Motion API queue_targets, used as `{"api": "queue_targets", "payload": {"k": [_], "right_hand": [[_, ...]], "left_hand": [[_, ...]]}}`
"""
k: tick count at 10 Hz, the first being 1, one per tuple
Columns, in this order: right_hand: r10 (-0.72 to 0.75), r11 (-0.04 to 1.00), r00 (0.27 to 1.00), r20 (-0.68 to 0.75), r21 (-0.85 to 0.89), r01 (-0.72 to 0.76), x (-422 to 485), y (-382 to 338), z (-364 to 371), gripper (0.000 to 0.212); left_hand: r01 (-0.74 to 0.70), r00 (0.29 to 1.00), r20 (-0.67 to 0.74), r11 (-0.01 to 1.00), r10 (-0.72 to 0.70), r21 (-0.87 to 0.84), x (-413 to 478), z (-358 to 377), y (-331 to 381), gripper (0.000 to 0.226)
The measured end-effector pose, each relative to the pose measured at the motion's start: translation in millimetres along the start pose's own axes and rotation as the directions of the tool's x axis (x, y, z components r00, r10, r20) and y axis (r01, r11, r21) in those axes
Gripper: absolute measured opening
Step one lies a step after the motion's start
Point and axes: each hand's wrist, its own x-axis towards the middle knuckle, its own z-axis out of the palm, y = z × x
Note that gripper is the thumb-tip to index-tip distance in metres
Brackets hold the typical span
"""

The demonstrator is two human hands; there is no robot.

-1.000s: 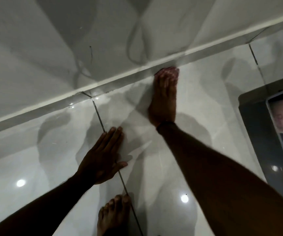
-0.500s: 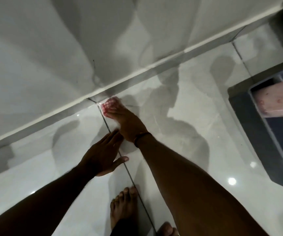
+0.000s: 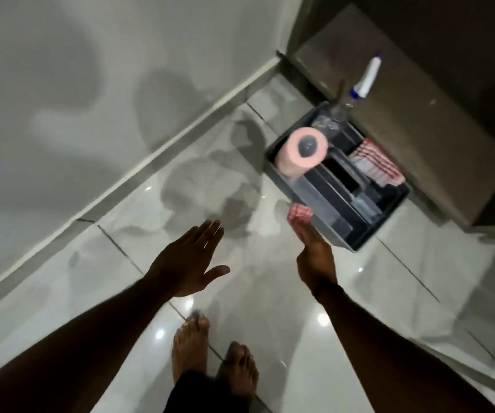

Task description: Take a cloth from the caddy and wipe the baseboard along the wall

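My right hand (image 3: 314, 254) is raised over the floor beside the near corner of the dark caddy (image 3: 389, 217), holding a small red-and-white checked cloth (image 3: 299, 211) at its fingertips. My left hand (image 3: 186, 260) hovers above the tiles with fingers spread and nothing in it. The grey baseboard (image 3: 151, 166) runs diagonally along the foot of the white wall, well away from both hands. Inside the caddy lie a second striped red-and-white cloth (image 3: 374, 162), a pink paper roll (image 3: 302, 153) and a clear bottle (image 3: 334, 119).
A brown cabinet (image 3: 419, 114) stands right behind the caddy at upper right, with a white and blue bottle (image 3: 366, 76) in front of it. My bare feet (image 3: 210, 359) stand on glossy white tiles at the bottom centre.
My right hand has left the baseboard and swung right to the caddy with the cloth. My left hand has lifted off the floor. The view has turned right, showing the whole caddy.
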Motion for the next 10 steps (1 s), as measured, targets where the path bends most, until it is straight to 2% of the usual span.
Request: {"api": "queue_targets", "payload": {"k": [1, 2, 3, 4, 5, 6, 7, 8, 9, 10], "right_hand": [[0.052, 0.998, 0.980, -0.194, -0.035, -0.059, 12, 31, -55, 0.084], [0.085, 0.995, 0.928, -0.362, -0.020, -0.099, 38, 55, -95, 0.079], [0.132, 0.989, 0.882, -0.453, 0.007, -0.145, 78, 88, -114, 0.084], [0.126, 0.988, 0.896, -0.427, -0.030, -0.153, 116, 129, -113, 0.088], [0.077, 0.976, 0.922, -0.378, -0.162, -0.148, 132, 144, -95, 0.078], [0.084, 0.950, 0.951, -0.296, -0.263, -0.166, 137, 152, -65, 0.073], [0.127, 0.905, 0.968, -0.217, -0.373, -0.203, 137, 159, -35, 0.080], [0.155, 0.865, 0.962, -0.223, -0.440, -0.241, 138, 163, -24, 0.080], [0.187, 0.875, 0.968, -0.169, -0.419, -0.242, 140, 153, -33, 0.079], [0.184, 0.897, 0.963, -0.196, -0.368, -0.246, 130, 140, -53, 0.074]], "left_hand": [[-0.120, 0.992, -0.021, 0.992, 0.120, 0.032, 50, -5, 48, 0.099], [-0.228, 0.969, -0.082, 0.972, 0.232, 0.062, 101, 2, 85, 0.094], [-0.314, 0.939, -0.121, 0.945, 0.323, 0.089, 152, 13, 112, 0.093], [-0.355, 0.915, -0.134, 0.917, 0.381, 0.182, 205, 29, 127, 0.091], [-0.339, 0.917, -0.126, 0.906, 0.379, 0.253, 243, 48, 132, 0.089], [-0.307, 0.938, -0.071, 0.907, 0.340, 0.288, 258, 69, 131, 0.091], [-0.298, 0.940, -0.076, 0.909, 0.333, 0.292, 260, 78, 129, 0.093], [-0.297, 0.939, -0.088, 0.912, 0.334, 0.283, 262, 84, 127, 0.095], [-0.292, 0.949, -0.030, 0.915, 0.312, 0.279, 259, 70, 128, 0.100], [-0.270, 0.952, -0.078, 0.933, 0.295, 0.237, 241, 52, 129, 0.101]]}}
